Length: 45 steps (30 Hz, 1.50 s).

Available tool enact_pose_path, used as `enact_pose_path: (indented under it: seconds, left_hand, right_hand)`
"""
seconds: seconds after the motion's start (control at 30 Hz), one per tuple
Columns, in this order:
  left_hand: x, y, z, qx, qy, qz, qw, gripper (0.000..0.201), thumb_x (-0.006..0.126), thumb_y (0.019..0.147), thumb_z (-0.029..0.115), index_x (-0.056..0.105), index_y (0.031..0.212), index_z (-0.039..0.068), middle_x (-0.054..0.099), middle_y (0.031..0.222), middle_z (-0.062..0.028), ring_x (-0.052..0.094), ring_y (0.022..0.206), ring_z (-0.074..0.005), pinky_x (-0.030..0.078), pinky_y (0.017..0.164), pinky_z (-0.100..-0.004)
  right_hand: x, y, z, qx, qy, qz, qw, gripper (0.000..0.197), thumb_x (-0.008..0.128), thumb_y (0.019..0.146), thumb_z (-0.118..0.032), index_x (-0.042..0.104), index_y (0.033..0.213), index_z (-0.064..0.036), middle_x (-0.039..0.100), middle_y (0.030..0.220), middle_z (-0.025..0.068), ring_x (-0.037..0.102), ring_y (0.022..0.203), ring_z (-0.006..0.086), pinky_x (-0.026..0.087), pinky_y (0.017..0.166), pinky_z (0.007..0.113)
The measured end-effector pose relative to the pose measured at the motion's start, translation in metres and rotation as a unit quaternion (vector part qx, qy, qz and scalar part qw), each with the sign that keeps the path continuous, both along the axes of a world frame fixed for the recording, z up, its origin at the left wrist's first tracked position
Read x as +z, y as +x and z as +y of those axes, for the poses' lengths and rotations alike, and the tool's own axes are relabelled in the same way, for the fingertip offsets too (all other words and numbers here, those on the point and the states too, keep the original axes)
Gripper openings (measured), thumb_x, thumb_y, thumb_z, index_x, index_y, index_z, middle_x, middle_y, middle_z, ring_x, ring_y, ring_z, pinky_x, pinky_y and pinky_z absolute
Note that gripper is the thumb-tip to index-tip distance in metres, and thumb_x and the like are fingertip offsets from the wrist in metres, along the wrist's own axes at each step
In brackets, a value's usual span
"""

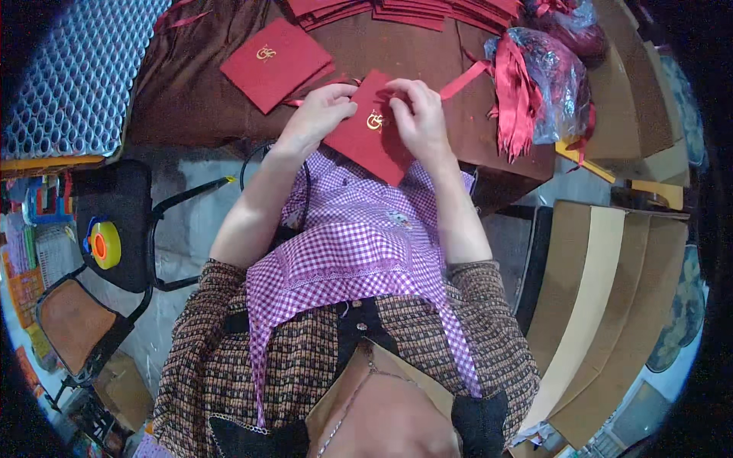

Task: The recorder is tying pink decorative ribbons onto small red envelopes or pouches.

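Observation:
A red card (369, 143) with a gold emblem lies slantwise over the table's near edge, its lower corner above my apron. My left hand (322, 114) is closed at the card's left edge, thumb and fingertips drawn together there. On the opposite edge, the curled fingers of my right hand (418, 114) grip the card near its top. A red ribbon (467, 79) stretches out to the right from beside my right hand, and a short ribbon end shows left of my left hand. Whether the fingers also pinch ribbon is hidden.
More red cards (276, 62) lie at the upper left, with stacked red cards (412, 14) along the back. A bundle of red ribbons (515, 99) hangs beside a clear plastic bag (556, 84). Cardboard (603, 305) stands right; a black chair (114, 221) holds a yellow tape roll (104, 244).

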<state>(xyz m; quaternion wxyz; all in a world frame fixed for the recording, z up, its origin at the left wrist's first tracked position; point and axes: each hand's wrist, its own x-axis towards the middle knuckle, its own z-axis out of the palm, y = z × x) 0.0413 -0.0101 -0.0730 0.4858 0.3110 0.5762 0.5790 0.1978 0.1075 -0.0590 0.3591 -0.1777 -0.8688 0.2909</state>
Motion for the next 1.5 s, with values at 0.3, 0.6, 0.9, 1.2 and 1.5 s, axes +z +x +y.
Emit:
enact_pose_path:
  seconds: [0.3,0.6,0.9,1.2,1.5]
  left_hand:
    - [-0.002,0.003,0.000,0.011,0.019,-0.014,1.000,0.041,0.062,0.083,0.008,0.051,0.120,-0.006,0.059,0.081,0.0006,0.052,0.072,-0.0046,0.042,0.064,-0.0186]
    - [-0.011,0.000,0.003,0.006,0.026,-0.014,1.000,0.034,0.060,0.084,0.003,0.055,0.117,-0.001,0.064,0.087,-0.0008,0.058,0.075,-0.0059,0.047,0.068,-0.0198]
    - [0.001,0.011,0.000,0.063,0.023,0.007,0.998,0.034,0.062,0.082,0.004,0.057,0.115,-0.002,0.063,0.094,-0.0020,0.057,0.082,-0.0068,0.046,0.075,-0.0205]
    - [0.006,0.024,0.000,0.088,0.043,0.146,0.984,0.031,0.061,0.080,0.001,0.059,0.111,-0.004,0.064,0.093,-0.0032,0.058,0.082,-0.0090,0.048,0.075,-0.0220]
    - [0.008,0.035,-0.003,0.109,0.056,0.181,0.976,0.027,0.061,0.080,0.001,0.061,0.108,-0.004,0.062,0.088,-0.0006,0.054,0.075,-0.0054,0.046,0.067,-0.0202]
  right_hand:
    - [0.000,-0.011,-0.011,-0.057,0.126,0.013,0.990,0.012,0.063,0.075,-0.005,0.060,0.086,-0.0090,0.061,0.085,0.0043,0.058,0.083,0.0221,0.037,0.078,0.036]
    - [-0.003,-0.017,-0.009,-0.055,0.100,-0.016,0.993,0.007,0.065,0.074,-0.008,0.061,0.080,-0.0071,0.063,0.081,0.0051,0.060,0.081,0.0223,0.037,0.077,0.036]
    - [-0.001,-0.018,-0.011,-0.047,0.129,-0.018,0.990,0.005,0.064,0.074,-0.008,0.061,0.077,-0.0064,0.063,0.077,0.0057,0.060,0.077,0.0230,0.038,0.078,0.038]
    - [0.018,-0.020,-0.026,-0.062,0.229,-0.097,0.966,0.005,0.059,0.073,-0.004,0.058,0.079,-0.0052,0.057,0.074,0.0095,0.057,0.079,0.0252,0.036,0.080,0.040]
    - [0.017,-0.020,-0.020,-0.047,0.029,-0.056,0.997,0.008,0.061,0.076,-0.004,0.059,0.079,0.0023,0.065,0.079,0.0179,0.064,0.072,0.0331,0.050,0.066,0.040]
